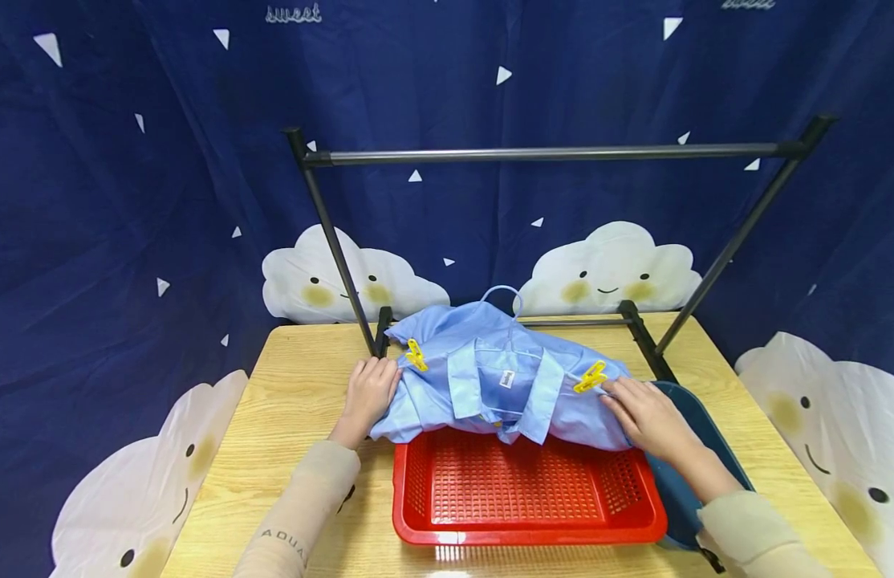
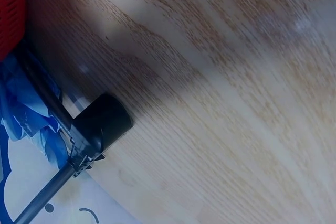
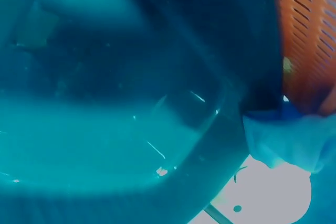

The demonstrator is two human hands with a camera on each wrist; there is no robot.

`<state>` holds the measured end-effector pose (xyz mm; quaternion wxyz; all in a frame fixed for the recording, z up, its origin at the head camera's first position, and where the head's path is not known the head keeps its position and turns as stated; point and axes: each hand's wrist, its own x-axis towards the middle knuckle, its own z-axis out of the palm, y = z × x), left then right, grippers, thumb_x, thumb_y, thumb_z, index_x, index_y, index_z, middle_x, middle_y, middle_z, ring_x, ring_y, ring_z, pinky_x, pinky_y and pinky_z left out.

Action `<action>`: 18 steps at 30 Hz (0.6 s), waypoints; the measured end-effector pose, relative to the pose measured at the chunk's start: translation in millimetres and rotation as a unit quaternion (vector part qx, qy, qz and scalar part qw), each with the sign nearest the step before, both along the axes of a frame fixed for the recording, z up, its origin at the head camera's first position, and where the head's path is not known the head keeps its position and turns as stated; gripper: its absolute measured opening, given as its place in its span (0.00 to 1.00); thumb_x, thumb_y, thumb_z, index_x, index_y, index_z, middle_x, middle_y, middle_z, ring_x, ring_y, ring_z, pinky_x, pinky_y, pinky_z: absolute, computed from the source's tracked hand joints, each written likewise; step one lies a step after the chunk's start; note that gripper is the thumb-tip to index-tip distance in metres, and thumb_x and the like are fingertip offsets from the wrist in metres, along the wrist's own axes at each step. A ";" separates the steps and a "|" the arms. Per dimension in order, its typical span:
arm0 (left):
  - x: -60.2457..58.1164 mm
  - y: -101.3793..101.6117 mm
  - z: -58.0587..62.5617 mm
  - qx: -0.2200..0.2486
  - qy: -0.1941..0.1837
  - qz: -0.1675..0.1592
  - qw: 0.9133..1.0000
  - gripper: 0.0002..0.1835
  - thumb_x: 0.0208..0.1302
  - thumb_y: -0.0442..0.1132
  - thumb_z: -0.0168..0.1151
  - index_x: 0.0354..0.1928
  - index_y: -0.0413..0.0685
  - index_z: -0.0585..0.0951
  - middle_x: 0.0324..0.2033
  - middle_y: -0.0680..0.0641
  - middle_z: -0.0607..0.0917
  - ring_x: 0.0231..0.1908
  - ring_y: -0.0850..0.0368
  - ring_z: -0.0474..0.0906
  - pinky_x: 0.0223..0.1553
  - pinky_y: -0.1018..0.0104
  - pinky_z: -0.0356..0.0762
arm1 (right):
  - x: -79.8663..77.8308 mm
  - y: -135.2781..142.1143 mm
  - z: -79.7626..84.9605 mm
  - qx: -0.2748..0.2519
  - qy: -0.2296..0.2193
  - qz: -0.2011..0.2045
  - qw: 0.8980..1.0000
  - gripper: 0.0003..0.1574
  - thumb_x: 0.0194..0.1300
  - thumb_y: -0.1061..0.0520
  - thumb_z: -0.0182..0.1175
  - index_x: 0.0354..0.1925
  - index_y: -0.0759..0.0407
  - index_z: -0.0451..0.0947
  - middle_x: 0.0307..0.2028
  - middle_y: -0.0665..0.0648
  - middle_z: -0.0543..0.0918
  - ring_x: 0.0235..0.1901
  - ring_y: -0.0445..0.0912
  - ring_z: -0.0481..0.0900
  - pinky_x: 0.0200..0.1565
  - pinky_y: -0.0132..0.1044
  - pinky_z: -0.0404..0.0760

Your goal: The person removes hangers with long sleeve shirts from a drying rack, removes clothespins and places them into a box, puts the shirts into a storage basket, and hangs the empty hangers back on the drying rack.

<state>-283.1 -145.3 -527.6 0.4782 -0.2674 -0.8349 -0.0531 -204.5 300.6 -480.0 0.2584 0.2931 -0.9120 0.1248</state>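
A light blue collared shirt (image 1: 432, 401) lies on a pale hanger (image 1: 501, 287), the hanger's hook rising behind the open collar. One yellow clothespin (image 1: 416, 355) sits on the left shoulder and another yellow clothespin (image 1: 591, 376) on the right shoulder. My left hand (image 1: 371, 393) grips the shirt at its left shoulder, beside the clothespin. At the opposite shoulder, my right hand (image 1: 649, 417) pinches the fabric close to the other clothespin. The shirt's lower part hangs out of sight behind the collar. A bit of blue cloth (image 3: 289, 137) shows in the right wrist view.
A red perforated basket (image 1: 530, 536) stands under the shirt's front edge. To its right is a dark teal basin (image 1: 714, 433), partly under my right arm. Behind rises a black clothes rack (image 1: 548, 154), its feet on the wooden table (image 1: 302, 377).
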 end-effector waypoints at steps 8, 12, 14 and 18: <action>1.9 -0.6 1.2 -0.003 -0.015 0.004 1.000 0.21 0.72 0.46 0.34 0.27 0.40 0.69 0.23 0.44 0.75 0.25 0.47 0.71 0.28 0.59 0.63 | -2.2 9.0 26.4 -0.050 -0.010 -0.017 0.999 0.13 0.58 0.58 0.59 0.42 0.62 0.72 0.35 0.58 0.78 0.36 0.50 0.74 0.40 0.47 0.68; 1.4 -0.8 1.0 -0.004 -0.011 0.003 1.000 0.21 0.72 0.46 0.34 0.27 0.41 0.69 0.23 0.44 0.76 0.24 0.47 0.71 0.28 0.59 0.63 | -4.9 8.2 38.9 -0.054 -0.009 -0.021 0.998 0.14 0.59 0.58 0.58 0.42 0.64 0.71 0.34 0.59 0.76 0.34 0.50 0.72 0.38 0.47 0.66; 0.9 -0.6 0.8 -0.001 -0.003 -0.003 1.000 0.21 0.72 0.45 0.34 0.27 0.40 0.69 0.22 0.44 0.75 0.24 0.47 0.71 0.28 0.59 0.63 | -5.6 6.5 43.4 -0.047 -0.014 -0.028 0.998 0.15 0.60 0.57 0.57 0.43 0.64 0.71 0.35 0.59 0.76 0.34 0.50 0.73 0.38 0.47 0.66; 0.6 -0.1 1.2 0.002 0.005 -0.010 1.000 0.20 0.72 0.45 0.36 0.26 0.41 0.69 0.21 0.44 0.74 0.23 0.46 0.70 0.27 0.59 0.63 | -7.3 1.4 47.9 -0.028 -0.034 -0.040 0.998 0.18 0.61 0.52 0.56 0.44 0.64 0.71 0.38 0.60 0.77 0.36 0.52 0.75 0.41 0.49 0.67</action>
